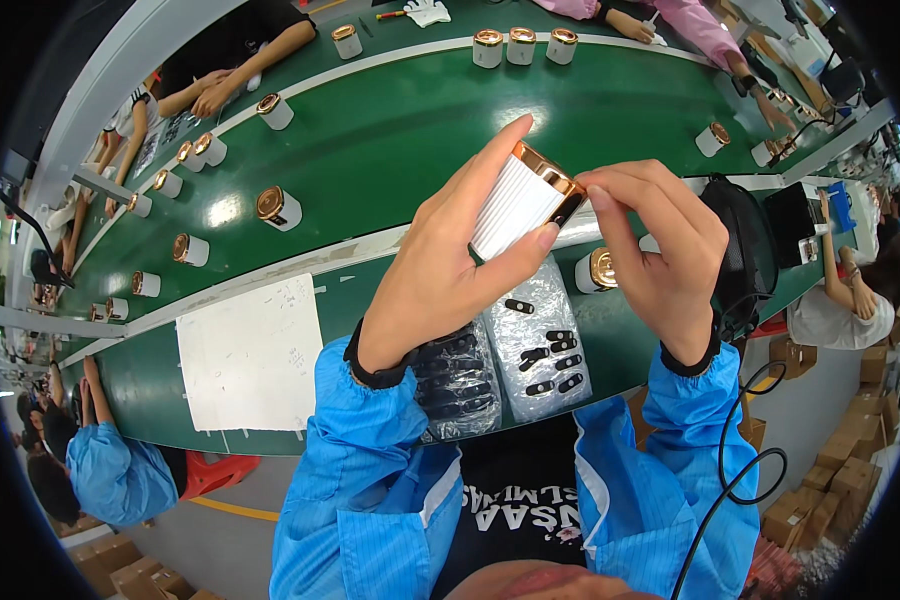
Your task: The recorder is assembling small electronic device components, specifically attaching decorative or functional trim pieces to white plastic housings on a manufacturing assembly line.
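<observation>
My left hand (435, 255) is wrapped around a white ribbed canister (515, 212) with a shiny copper-coloured rim and a dark oval panel on its side. It is held tilted above the bench. My right hand (665, 235) has thumb and forefinger pinched together at the corner of the rim; anything between those fingertips is too small to make out. Below, small black oval pieces (519, 306) lie on a clear plastic-wrapped stack (520, 395). A second wrapped stack of dark pieces (455, 385) sits to its left. Another copper-rimmed canister (597, 270) stands partly behind my right hand.
A white marked sheet (250, 360) covers the bench at left. Beyond runs a green conveyor (390, 130) carrying several similar canisters (278, 207). A black bag (740, 255) and a black cable (725, 470) are at right. Co-workers' arms (255, 75) rest along the far side.
</observation>
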Demonstrator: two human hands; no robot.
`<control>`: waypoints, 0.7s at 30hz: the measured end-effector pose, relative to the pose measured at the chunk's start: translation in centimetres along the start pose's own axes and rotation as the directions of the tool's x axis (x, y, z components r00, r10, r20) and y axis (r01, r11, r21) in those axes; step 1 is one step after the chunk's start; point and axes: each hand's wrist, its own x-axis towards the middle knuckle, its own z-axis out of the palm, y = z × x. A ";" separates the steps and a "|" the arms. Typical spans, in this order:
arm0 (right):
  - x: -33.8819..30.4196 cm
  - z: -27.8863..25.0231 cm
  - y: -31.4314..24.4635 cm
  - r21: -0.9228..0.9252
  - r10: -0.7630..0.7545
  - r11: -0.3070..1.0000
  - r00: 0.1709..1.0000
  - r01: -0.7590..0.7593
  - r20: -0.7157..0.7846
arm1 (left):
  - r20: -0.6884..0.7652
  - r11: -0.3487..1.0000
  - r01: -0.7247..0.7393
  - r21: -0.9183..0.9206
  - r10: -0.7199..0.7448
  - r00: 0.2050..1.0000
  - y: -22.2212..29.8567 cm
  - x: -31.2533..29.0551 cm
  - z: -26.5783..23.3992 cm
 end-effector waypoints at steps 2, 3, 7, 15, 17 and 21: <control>0.0 -0.1 0.0 0.025 0.010 1.000 1.000 -0.010 0.000 | 0.018 1.000 0.001 -0.020 0.000 1.000 -0.2 -0.1 0.0; -0.1 -0.1 0.0 0.052 0.021 0.998 1.000 -0.021 0.001 | 0.018 1.000 -0.001 -0.021 0.001 1.000 -0.2 0.0 0.0; -0.1 -0.2 0.1 0.058 -0.005 0.998 1.000 0.004 0.006 | 0.004 0.999 0.022 -0.037 -0.022 1.000 -0.1 0.0 0.1; 0.2 -0.6 -0.3 -0.067 -0.083 0.994 0.996 0.085 0.023 | 0.009 1.000 -0.014 0.011 0.014 1.000 0.1 0.0 0.0; 0.2 -0.4 -0.4 -0.086 -0.103 0.991 0.994 0.104 0.021 | 0.002 1.000 0.010 0.006 -0.010 1.000 0.4 -0.1 0.0; 0.1 0.0 -0.4 -0.129 -0.121 0.985 0.993 0.118 -0.014 | -0.027 1.000 0.019 0.002 -0.019 0.999 0.6 -0.3 0.3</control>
